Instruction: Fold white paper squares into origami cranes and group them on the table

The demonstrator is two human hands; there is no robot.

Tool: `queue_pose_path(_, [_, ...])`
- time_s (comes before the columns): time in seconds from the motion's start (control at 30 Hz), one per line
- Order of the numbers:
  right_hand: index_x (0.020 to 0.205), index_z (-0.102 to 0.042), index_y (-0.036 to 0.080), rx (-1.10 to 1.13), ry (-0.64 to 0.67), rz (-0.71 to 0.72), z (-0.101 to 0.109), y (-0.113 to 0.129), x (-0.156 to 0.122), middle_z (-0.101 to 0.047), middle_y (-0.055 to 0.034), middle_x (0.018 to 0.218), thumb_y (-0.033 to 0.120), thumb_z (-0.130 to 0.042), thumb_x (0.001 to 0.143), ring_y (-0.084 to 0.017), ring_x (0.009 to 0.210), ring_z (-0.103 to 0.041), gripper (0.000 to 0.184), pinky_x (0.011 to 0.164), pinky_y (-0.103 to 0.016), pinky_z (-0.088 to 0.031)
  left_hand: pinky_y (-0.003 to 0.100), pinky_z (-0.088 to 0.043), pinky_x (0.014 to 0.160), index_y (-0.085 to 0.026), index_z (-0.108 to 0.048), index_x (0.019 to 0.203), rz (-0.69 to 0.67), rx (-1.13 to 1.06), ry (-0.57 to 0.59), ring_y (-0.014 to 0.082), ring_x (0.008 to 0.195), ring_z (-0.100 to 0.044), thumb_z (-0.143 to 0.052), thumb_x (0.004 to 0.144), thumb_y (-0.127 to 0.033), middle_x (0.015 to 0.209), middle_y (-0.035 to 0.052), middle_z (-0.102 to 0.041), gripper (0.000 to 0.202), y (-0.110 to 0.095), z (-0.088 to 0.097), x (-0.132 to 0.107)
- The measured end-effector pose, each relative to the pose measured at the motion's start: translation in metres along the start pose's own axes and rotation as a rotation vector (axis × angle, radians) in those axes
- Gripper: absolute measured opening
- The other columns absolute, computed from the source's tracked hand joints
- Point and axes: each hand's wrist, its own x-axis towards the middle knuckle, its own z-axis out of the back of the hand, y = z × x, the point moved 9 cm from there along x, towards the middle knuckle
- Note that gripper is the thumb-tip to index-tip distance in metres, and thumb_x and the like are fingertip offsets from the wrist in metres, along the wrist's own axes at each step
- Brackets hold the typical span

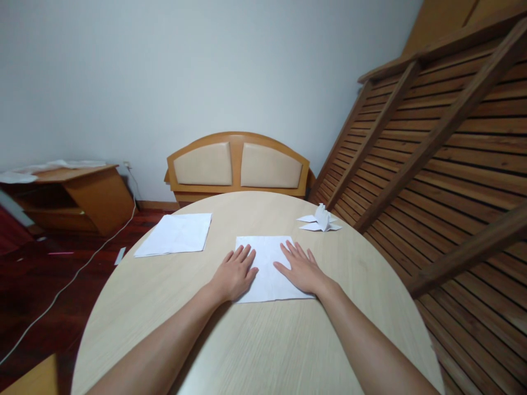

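Observation:
A square white sheet of paper [267,263] lies flat on the round light-wood table [255,340] in front of me. My left hand [235,274] rests palm down on the sheet's left edge, fingers stretched out. My right hand [301,269] lies flat on its right side, fingers spread. Neither hand holds anything. A small folded white paper figure [321,219] sits on the table beyond my right hand, apart from it.
A stack of white paper sheets [175,234] lies at the table's far left. A padded wooden headboard [237,164] stands behind the table, a slatted wooden bed frame [444,164] leans at the right, and a low wooden cabinet [78,197] and a white cable [69,282] occupy the floor at left.

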Motion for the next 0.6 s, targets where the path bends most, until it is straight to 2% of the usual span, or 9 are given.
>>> queue_pose_path(0.07, [0.154, -0.032, 0.019, -0.017, -0.056, -0.023, 0.005, -0.008, 0.000, -0.020, -0.0123, 0.162, 0.067, -0.036, 0.094, -0.036, 0.150, -0.012, 0.076, 0.118, -0.063, -0.006, 0.055, -0.025, 0.116, -0.014, -0.037, 0.150, 0.008, 0.013, 0.027, 0.0335, 0.148, -0.025, -0.035, 0.100, -0.046, 0.159, 0.0161, -0.029, 0.059, 0.004, 0.000, -0.001])
queue_pose_path(0.13, [0.151, -0.038, 0.017, -0.023, -0.105, 0.033, 0.011, -0.003, -0.001, -0.026, -0.0133, 0.161, 0.061, -0.039, 0.096, -0.034, 0.150, -0.014, 0.071, 0.119, -0.061, -0.006, 0.056, -0.027, 0.115, -0.014, -0.037, 0.149, -0.021, 0.007, 0.065, 0.0332, 0.147, -0.025, -0.035, 0.100, -0.046, 0.159, 0.0166, -0.029, 0.058, 0.008, 0.001, -0.003])
queue_pose_path(0.23, [0.145, -0.047, 0.021, 0.038, -0.108, 0.250, 0.016, 0.026, -0.008, -0.037, -0.0094, 0.157, 0.052, -0.041, 0.098, -0.028, 0.150, -0.019, 0.057, 0.121, -0.054, -0.010, 0.056, -0.026, 0.116, -0.018, -0.038, 0.150, -0.070, -0.015, 0.082, 0.0322, 0.148, -0.025, -0.036, 0.099, -0.047, 0.159, 0.0152, -0.028, 0.058, 0.019, 0.004, -0.005])
queue_pose_path(0.3, [0.143, -0.051, 0.025, 0.109, -0.052, 0.370, 0.016, 0.046, -0.015, -0.043, -0.0082, 0.153, 0.054, -0.043, 0.097, -0.025, 0.148, -0.026, 0.054, 0.121, -0.051, -0.014, 0.054, -0.024, 0.117, -0.020, -0.037, 0.150, -0.079, -0.025, 0.074, 0.0304, 0.148, -0.024, -0.037, 0.099, -0.048, 0.160, 0.0138, -0.027, 0.058, 0.028, 0.006, -0.006])
queue_pose_path(0.4, [0.146, -0.046, 0.028, 0.162, 0.091, 0.447, 0.009, 0.063, -0.025, -0.037, -0.0084, 0.157, 0.066, -0.057, 0.085, -0.028, 0.148, -0.026, 0.073, 0.121, -0.052, -0.013, 0.054, -0.024, 0.117, -0.020, -0.038, 0.149, -0.061, -0.026, 0.062, 0.0304, 0.149, -0.023, -0.038, 0.099, -0.048, 0.160, 0.0140, -0.028, 0.058, 0.039, 0.008, -0.006])
queue_pose_path(0.5, [0.148, -0.042, 0.029, 0.160, 0.158, 0.463, 0.005, 0.068, -0.030, -0.027, -0.0085, 0.161, 0.071, -0.070, 0.070, -0.032, 0.150, -0.018, 0.093, 0.121, -0.055, -0.010, 0.055, -0.027, 0.116, -0.018, -0.043, 0.146, -0.047, -0.018, 0.035, 0.0325, 0.147, -0.027, -0.042, 0.099, -0.046, 0.158, 0.0155, -0.032, 0.055, 0.040, 0.010, -0.004])
queue_pose_path(0.6, [0.148, -0.043, 0.030, 0.165, 0.149, 0.452, 0.006, 0.065, -0.029, -0.029, -0.0079, 0.160, 0.067, -0.072, 0.071, -0.033, 0.150, -0.019, 0.090, 0.121, -0.055, -0.012, 0.054, -0.030, 0.115, -0.019, -0.050, 0.139, -0.076, -0.032, -0.029, 0.0305, 0.142, -0.039, -0.047, 0.097, -0.038, 0.151, 0.0145, -0.045, 0.046, 0.031, 0.019, -0.003])
